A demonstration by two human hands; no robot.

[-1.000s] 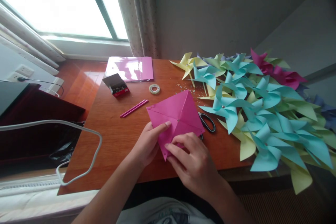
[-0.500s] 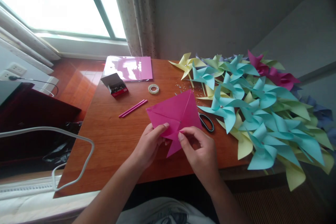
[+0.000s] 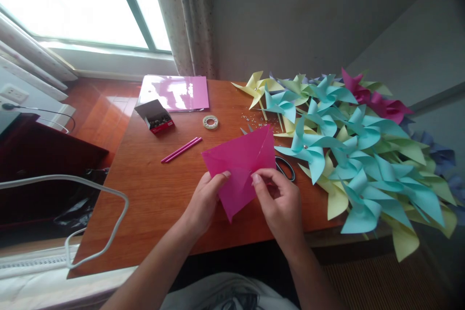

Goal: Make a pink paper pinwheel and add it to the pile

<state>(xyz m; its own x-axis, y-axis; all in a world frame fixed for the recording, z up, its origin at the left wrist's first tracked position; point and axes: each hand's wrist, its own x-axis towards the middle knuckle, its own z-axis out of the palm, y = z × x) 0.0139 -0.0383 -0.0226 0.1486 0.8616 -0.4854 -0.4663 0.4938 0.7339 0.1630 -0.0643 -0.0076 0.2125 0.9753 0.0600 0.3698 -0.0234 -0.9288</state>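
A magenta sheet of paper [image 3: 236,160], with crease or cut lines towards its corners, is held above the table. My left hand [image 3: 205,198] grips its lower left edge, thumb on top and fingers underneath. At the right side, my right hand [image 3: 278,198] pinches the sheet between thumb and fingertips near its middle, by a small dark mark. Whether something tiny is also in that pinch, I cannot tell. Partly hidden behind the sheet lie scissors [image 3: 286,168], with a black handle loop and the blade tips showing.
Finished paper pinwheels [image 3: 312,150] in several colours cover the table's right side. Two pink sticks [image 3: 181,150], a tape roll [image 3: 210,122], an opened small box [image 3: 157,118] and a packet of pink paper [image 3: 185,93] lie further left. A white cable [image 3: 119,223] loops by the left edge.
The lower flap of the magenta paper, lifted by my right hand before, now lies flatter. My right hand has shifted slightly up and right. The view has moved a little.
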